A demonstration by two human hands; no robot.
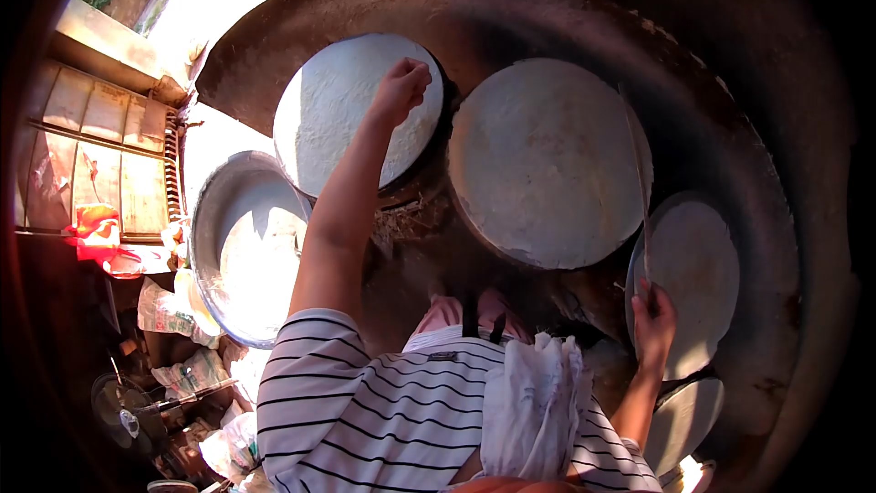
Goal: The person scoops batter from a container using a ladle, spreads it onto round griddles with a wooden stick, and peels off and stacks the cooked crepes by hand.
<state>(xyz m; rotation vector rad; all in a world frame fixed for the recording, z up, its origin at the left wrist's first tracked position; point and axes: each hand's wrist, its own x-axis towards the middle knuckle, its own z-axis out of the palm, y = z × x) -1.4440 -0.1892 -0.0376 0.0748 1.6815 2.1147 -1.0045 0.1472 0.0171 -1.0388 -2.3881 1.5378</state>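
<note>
My left hand (404, 90) is closed in a fist over the left round griddle (333, 119), whose top is coated with a pale, slightly rough layer. Whether anything is inside that fist is hidden. In front of me lies a second round griddle (547, 165) with a thin, smoother whitish sheet over it. My right hand (653, 320) grips the lower end of a long thin stick (637, 160). The stick points away from me along the right edge of the second griddle.
A large basin (205, 251) with white contents stands at left. Two more round plates, one larger (689, 283) and one smaller (684, 415), sit at right. A curved dark wall (721, 119) rims the far and right sides. A fan (123, 411) and bags (196, 370) are lower left.
</note>
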